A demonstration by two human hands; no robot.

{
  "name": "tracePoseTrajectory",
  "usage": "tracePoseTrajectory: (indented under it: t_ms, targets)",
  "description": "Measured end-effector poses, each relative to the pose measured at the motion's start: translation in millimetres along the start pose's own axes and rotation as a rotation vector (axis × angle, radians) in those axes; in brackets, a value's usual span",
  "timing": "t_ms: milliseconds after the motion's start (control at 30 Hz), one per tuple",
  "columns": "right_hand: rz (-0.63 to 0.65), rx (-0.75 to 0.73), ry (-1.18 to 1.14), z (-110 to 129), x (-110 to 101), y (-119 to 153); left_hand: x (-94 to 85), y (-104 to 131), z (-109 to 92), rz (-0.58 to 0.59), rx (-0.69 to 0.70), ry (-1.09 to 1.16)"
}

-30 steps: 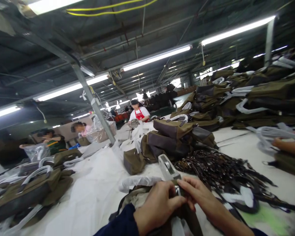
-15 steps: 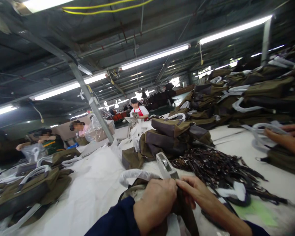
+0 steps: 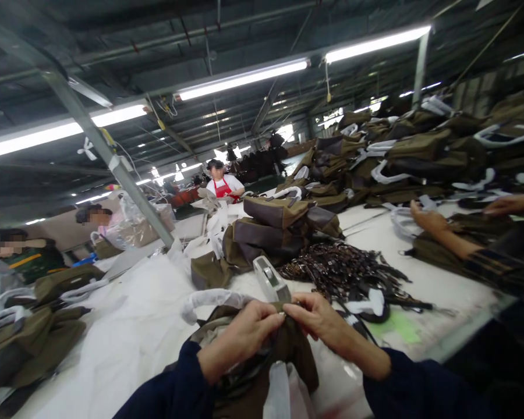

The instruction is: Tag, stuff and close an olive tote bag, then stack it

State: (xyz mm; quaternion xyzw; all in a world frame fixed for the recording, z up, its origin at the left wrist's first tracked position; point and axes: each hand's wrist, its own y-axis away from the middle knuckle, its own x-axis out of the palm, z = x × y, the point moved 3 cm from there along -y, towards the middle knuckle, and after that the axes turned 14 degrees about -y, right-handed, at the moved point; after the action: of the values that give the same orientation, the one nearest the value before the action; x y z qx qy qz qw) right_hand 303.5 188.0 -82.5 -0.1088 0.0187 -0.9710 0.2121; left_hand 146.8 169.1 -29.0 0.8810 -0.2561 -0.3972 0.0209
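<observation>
An olive-brown fabric bag [image 3: 294, 355] lies right in front of me, one of its handles [image 3: 213, 301] wrapped in white material. My left hand [image 3: 248, 331] pinches the bag's upper edge from the left. From the right, my right hand [image 3: 314, 317] grips the same edge, thumb close to the other thumb. A small shiny spot shows between the thumbs; what it is I cannot make out. Just beyond the hands stands a grey metal device [image 3: 271, 280]. White wrapping [image 3: 283, 390] hangs over the bag's near side.
Dark straps with metal clips [image 3: 349, 267] are heaped beyond my right hand, near a green paper [image 3: 395, 327]. Stacked bags [image 3: 275, 233] stand behind. At right, a co-worker's hands [image 3: 432, 221] handle another bag. Further bags [image 3: 39, 337] lie left on white sheeting [image 3: 144, 331].
The view has swung to the right, so the scene sits further left. My left hand has drawn back from a fist over the edge, and both thumbs now meet at it.
</observation>
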Motion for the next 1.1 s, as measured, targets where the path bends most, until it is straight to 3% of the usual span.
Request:
tracePoseTrajectory:
  t_ms: [133,333,433,533,733,967,1100]
  targets:
    - [-0.014,-0.117,0.1,9,-8,1,-16.5,14,14,0.052,-0.082,-0.068]
    - [0.008,-0.12,0.188,10,-16,-6,-43.0,56,35,0.017,-0.239,-0.148]
    - [0.03,-0.104,0.236,9,-15,-10,-56.6,74,37,0.029,-0.195,-0.197]
    - [0.043,-0.106,0.276,5,-14,-13,-68.2,87,37,-0.04,-0.073,-0.406]
    - [0.022,-0.085,0.342,-4,-20,-13,-67.2,108,47,-0.108,0.018,-0.808]
    - [0.014,-0.131,0.408,2,-18,-10,-75.4,131,55,-0.189,-0.089,-0.56]
    - [-0.009,-0.096,0.449,1,-21,-8,-75.2,143,71,-0.123,-0.217,-0.336]
